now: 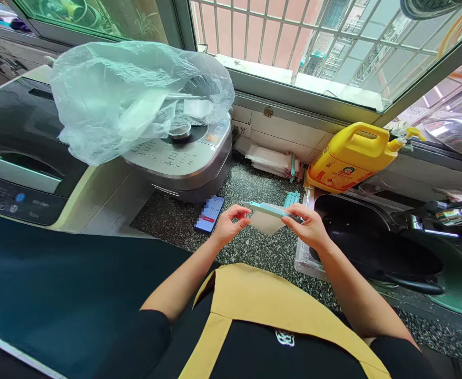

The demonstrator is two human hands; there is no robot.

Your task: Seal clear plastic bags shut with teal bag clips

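Observation:
Above the speckled counter (238, 247), a teal and white bag sealing clip (269, 209) is held level between my two hands. A small translucent bag (268, 223) hangs below the clip. My right hand (308, 226) grips the clip's right end between thumb and fingers. At the opposite end, the curled thumb and forefinger of my left hand (231, 226) hold the clip. Several more teal clips (292, 198) lie on the counter just behind my right hand. A phone (210, 215) with a lit screen lies beyond my left hand.
A rice cooker (191, 163) stands at the back left under a large clear plastic bag (136, 100). Packs of clear bags (272, 160) rest against the wall. Right are a yellow pump bottle (347, 158) and a black wok (357, 242). A washing machine (21, 152) stands left.

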